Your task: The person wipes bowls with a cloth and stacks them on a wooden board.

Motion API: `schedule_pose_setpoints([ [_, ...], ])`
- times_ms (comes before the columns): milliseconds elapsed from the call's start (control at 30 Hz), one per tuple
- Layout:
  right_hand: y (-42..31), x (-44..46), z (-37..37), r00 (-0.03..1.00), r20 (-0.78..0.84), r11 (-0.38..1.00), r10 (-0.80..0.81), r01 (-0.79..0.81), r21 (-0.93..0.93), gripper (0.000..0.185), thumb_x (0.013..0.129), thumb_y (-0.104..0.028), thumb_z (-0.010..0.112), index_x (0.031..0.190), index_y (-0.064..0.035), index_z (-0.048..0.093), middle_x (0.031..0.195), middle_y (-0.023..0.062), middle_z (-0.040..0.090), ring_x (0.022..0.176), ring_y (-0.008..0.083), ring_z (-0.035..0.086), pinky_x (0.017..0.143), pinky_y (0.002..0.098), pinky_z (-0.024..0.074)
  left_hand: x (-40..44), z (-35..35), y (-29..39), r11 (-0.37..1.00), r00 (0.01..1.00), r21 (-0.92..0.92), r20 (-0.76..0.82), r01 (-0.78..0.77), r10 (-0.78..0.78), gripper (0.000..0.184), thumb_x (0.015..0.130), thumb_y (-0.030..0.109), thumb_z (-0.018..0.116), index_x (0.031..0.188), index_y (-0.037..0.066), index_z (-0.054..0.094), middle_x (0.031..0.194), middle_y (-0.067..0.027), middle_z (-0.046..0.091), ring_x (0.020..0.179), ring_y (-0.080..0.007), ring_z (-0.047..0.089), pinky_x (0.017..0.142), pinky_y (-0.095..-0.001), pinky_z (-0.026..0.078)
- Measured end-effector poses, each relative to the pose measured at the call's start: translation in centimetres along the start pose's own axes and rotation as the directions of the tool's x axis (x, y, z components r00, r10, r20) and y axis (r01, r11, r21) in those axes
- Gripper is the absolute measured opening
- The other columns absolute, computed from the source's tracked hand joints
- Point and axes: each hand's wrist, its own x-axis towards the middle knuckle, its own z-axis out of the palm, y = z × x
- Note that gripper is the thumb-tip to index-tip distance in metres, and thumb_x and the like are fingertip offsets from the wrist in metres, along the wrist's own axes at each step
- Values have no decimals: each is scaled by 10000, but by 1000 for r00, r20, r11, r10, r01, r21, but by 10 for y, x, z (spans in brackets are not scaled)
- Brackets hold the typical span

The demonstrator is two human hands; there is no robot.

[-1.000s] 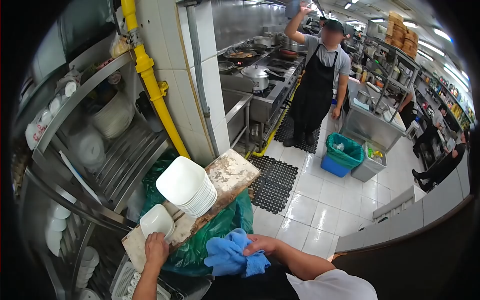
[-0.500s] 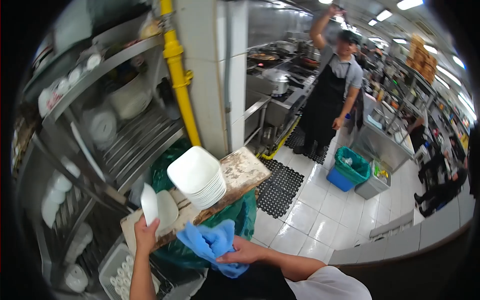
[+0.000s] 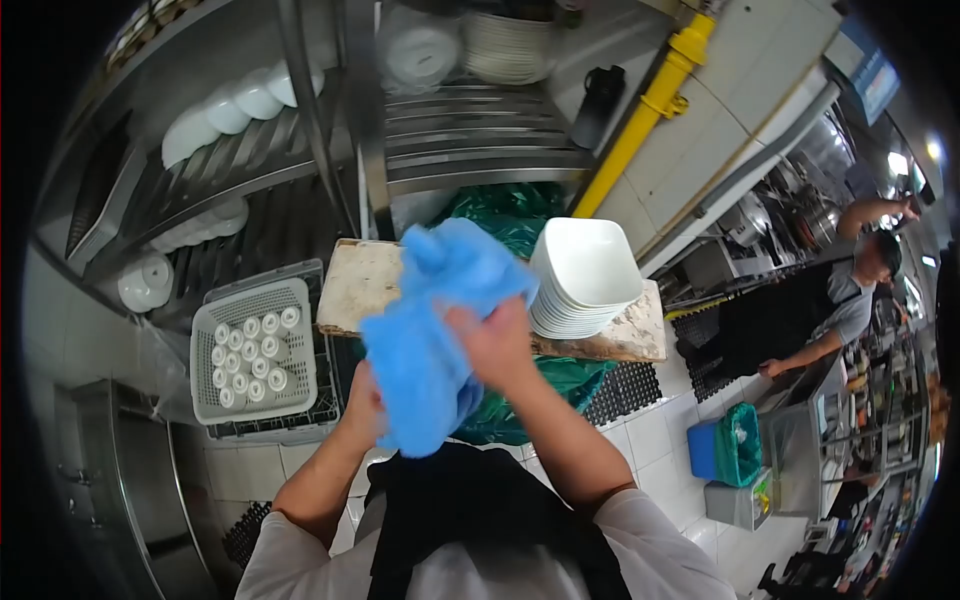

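A crumpled blue cloth (image 3: 420,340), slightly blurred, hangs in front of my body over the wooden board (image 3: 350,285). My right hand (image 3: 497,345) is closed on it from the right. At the cloth's lower left edge, my left hand (image 3: 367,408) looks curled, its fingers mostly behind the fabric; whatever it holds is hidden. On the right part of the board stands a stack of white square bowls (image 3: 588,275), just beyond my right hand. The cloth covers the middle of the board, so anything lying there is out of sight.
To the left, a grey perforated basket (image 3: 205,375) holds several white cylindrical pieces. Metal racks (image 3: 470,140) with white dishes rise ahead, beside a yellow pipe (image 3: 640,130). A co-worker (image 3: 800,310) in a black apron stands at the right, near a blue bin (image 3: 705,450).
My view has turned left and down. The cloth has risen and spread between my hands. The white bowl that my left hand held is no longer visible.
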Motion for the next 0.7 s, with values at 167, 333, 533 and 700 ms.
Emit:
schedule_pose_setpoints([
  [167, 87, 23, -10, 995, -78, 972, -69, 49, -231, 390, 992, -305, 450, 1195, 6, 567, 1113, 129, 623, 1002, 189, 601, 875, 346, 476, -4, 7, 37, 999, 979, 14, 201, 30, -32, 164, 861, 59, 666, 987, -42, 697, 916, -47, 698, 806, -92, 624, 719, -242, 490],
  [333, 116, -32, 42, 882, -81, 714, 463, -318, 623, 474, 1022, -359, 363, 1296, 5, 496, 1174, 132, 604, 1017, 198, 600, 922, 324, 471, 11, 12, 16, 998, 993, 12, 101, -65, 64, 170, 877, 60, 646, 1007, -46, 675, 909, -64, 693, 791, -90, 620, 696, -235, 497],
  [533, 83, -84, 15, 815, 296, 839, 498, -539, 74, 420, 948, -259, 571, 1267, 10, 522, 1191, 111, 617, 1075, 189, 589, 944, 327, 464, 45, 30, 8, 994, 992, 2, 74, -107, 106, 200, 890, 68, 636, 1057, -40, 654, 945, -42, 681, 830, -71, 592, 721, -229, 473],
  [700, 81, -112, -27, 872, 239, 877, 427, -464, 126, 385, 869, -195, 673, 1203, -24, 588, 1170, 87, 634, 1072, 168, 582, 951, 332, 462, 70, 70, 22, 955, 918, 241, 391, -175, 70, 246, 907, 86, 625, 1125, -28, 635, 929, -21, 670, 816, -43, 549, 684, -228, 450],
])
